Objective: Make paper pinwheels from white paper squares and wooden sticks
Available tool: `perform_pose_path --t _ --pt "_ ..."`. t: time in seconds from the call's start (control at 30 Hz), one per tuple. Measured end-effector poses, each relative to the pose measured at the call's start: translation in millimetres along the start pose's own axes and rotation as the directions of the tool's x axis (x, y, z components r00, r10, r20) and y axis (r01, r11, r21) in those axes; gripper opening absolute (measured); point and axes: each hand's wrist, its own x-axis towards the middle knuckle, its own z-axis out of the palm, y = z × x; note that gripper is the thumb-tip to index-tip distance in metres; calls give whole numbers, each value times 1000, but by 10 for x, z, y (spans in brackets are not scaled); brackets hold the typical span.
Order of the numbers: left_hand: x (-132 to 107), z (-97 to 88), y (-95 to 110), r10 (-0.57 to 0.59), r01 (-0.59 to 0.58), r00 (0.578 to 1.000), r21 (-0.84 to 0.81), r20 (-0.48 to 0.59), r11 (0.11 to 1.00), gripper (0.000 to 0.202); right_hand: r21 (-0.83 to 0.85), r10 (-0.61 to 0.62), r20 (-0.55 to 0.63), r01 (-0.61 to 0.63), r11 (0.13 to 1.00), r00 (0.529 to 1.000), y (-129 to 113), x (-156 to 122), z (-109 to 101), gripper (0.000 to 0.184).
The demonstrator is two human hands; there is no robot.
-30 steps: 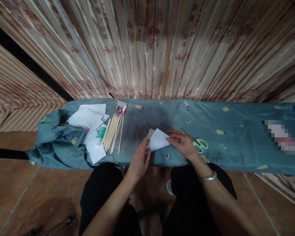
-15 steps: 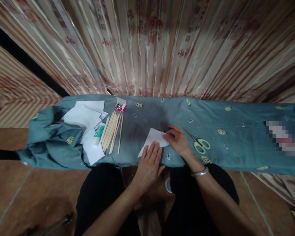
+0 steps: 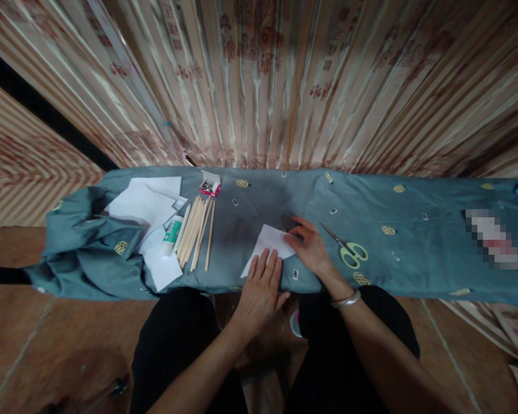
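A piece of white paper (image 3: 265, 241) with straight edges and a pointed left corner lies on the cloth in front of me. My left hand (image 3: 261, 287) rests flat on its lower edge, fingers stretched out. At the right end of the paper, my right hand (image 3: 306, 244) touches it with a fingertip. Its other fingers are spread above the paper's edge, and the hand hides that corner. A silver bangle circles my right wrist. Just right of this hand are scissors (image 3: 351, 254) with light green handles, blades pointing up and left.
Left of the paper lie several thin wooden sticks (image 3: 192, 230), a green-and-white glue stick (image 3: 171, 236) and white sheets (image 3: 144, 204). An opened small red box (image 3: 210, 185) with metal bits stands behind the sticks. A blurred-out object (image 3: 495, 238) lies far right on the green cloth (image 3: 418, 247).
Both hands stay in nearly the same place on the paper. The whole view has shifted very slightly; nothing was picked up or let go.
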Motion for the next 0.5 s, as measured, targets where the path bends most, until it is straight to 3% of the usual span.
perform_pose_path --t 0.5 --pt "38 -21 -8 -8 5 999 61 38 998 70 -32 0 -44 -2 999 999 1 -14 73 13"
